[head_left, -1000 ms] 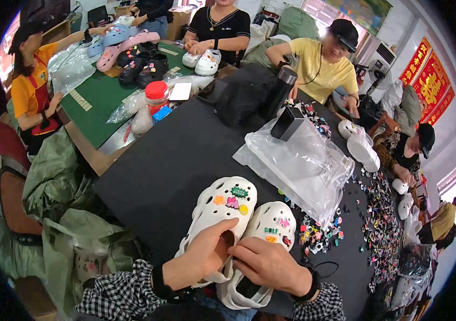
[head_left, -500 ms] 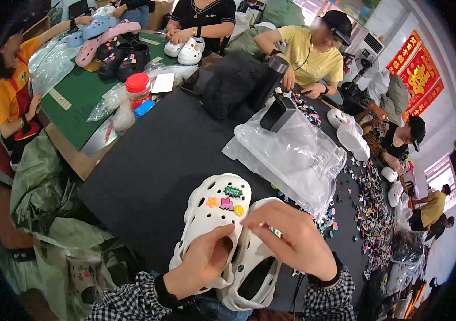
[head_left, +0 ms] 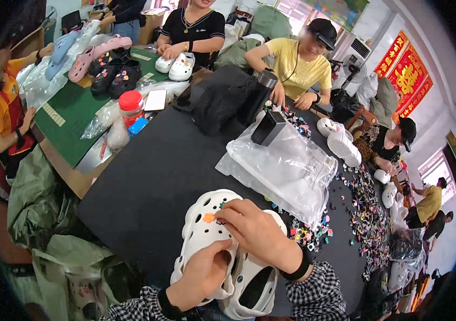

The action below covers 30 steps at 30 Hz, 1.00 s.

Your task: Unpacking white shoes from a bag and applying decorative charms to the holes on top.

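Note:
My left hand (head_left: 204, 273) is wrapped round the side of a white clog (head_left: 198, 235), thumb on top near the opening. An orange flower charm (head_left: 208, 218) sits on its toe, and a green charm (head_left: 222, 204) peeks out behind my fingers. My right hand (head_left: 260, 232) reaches across from the right, thumb and fingertips pinched over a mostly hidden shoe charm (head_left: 221, 221) on the toe. Under my right wrist lies a second white clog (head_left: 249, 286), close against the first and partly covered.
A clear plastic bag (head_left: 279, 168) with a black box (head_left: 268, 128) on it lies ahead. Loose charms (head_left: 370, 219) are strewn along the right. A black bottle (head_left: 257, 96) stands farther off. Co-workers handle clogs around a green-topped table (head_left: 67, 125) and the dark table (head_left: 131, 187).
My right hand has moved left from above the second clog onto the first clog's toe, now covering several charms. My left hand keeps its hold. The view has shifted slightly.

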Each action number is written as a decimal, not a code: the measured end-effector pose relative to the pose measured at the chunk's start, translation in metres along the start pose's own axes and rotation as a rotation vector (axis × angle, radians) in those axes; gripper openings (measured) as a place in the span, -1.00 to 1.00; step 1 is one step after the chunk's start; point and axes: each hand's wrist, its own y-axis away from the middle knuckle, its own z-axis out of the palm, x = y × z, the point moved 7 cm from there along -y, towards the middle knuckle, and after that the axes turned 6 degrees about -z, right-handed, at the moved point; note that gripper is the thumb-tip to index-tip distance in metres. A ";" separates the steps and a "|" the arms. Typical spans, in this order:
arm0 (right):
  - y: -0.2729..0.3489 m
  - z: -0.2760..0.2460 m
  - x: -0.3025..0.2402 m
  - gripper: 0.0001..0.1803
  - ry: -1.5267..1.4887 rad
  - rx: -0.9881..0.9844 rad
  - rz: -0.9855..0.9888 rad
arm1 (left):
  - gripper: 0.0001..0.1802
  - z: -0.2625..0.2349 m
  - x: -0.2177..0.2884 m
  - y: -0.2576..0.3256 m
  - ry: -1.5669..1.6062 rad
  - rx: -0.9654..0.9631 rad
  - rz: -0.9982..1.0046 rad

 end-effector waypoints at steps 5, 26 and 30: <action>-0.004 -0.001 0.005 -0.72 -0.038 -0.101 -0.088 | -0.58 0.006 -0.002 -0.001 0.025 -0.093 0.014; 0.007 0.004 0.009 -0.82 -0.047 0.220 -0.136 | -0.75 0.010 0.005 0.005 -0.096 -0.046 0.007; 0.010 -0.010 0.012 -0.89 -0.170 0.262 -0.049 | -0.77 0.012 -0.002 0.002 -0.010 -0.065 -0.030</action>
